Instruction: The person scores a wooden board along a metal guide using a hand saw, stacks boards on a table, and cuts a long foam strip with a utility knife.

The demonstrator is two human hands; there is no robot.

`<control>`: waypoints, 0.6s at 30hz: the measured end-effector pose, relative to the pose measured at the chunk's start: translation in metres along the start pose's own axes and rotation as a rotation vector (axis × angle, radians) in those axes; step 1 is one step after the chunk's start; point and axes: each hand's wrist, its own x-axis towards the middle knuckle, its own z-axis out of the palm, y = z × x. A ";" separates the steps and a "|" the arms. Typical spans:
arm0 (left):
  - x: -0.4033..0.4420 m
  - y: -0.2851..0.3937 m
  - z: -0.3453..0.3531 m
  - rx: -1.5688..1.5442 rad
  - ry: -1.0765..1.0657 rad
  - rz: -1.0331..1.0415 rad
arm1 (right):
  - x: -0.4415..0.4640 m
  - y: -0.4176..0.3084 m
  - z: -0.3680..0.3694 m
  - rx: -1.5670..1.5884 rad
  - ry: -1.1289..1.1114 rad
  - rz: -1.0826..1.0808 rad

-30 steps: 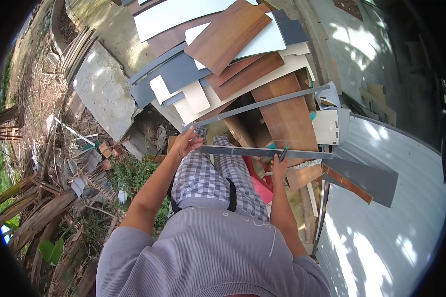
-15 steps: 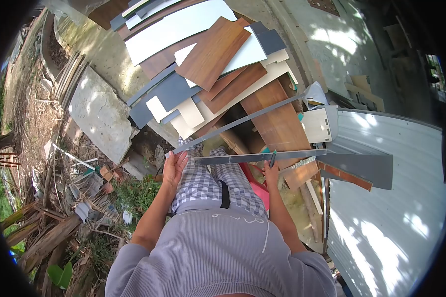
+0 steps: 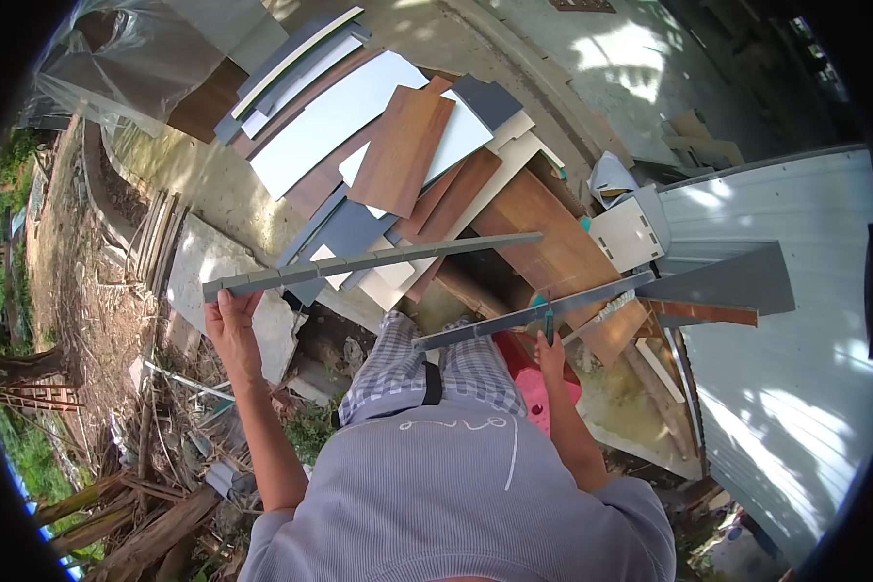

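My left hand (image 3: 233, 330) pinches the left end of a long narrow grey strip (image 3: 378, 260), with marks across its edge. That strip slants over the stacked boards, its far end above a brown wood-grain board (image 3: 543, 218). My right hand (image 3: 550, 357) is closed around a small teal-and-dark handled tool (image 3: 549, 322), whose exact kind I cannot make out. The tool overlaps a second grey strip (image 3: 485, 327) that runs from in front of my lap toward the right. Whether my right hand also touches this strip is hidden.
A pile of white, grey and brown boards (image 3: 330, 126) lies ahead. On the right are a corrugated metal sheet (image 3: 776, 407) and a grey panel (image 3: 737, 281). A pink-red plastic item (image 3: 532, 393) is beside my leg. Broken concrete (image 3: 209, 272) and branches lie left.
My left hand has moved left and up with the first strip, swinging its far end away from the right side. My right hand stays by the second strip with the tool. The view has shifted.
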 end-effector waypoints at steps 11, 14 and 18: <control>0.053 0.105 0.107 0.020 -0.475 0.390 | -0.147 -0.200 0.057 0.412 -0.070 -0.327; 0.044 0.121 0.124 0.073 -0.597 0.441 | -0.209 -0.283 0.062 0.330 -0.204 -0.604; 0.040 0.123 0.136 0.128 -0.685 0.594 | -0.284 -0.361 0.046 0.110 -0.275 -1.038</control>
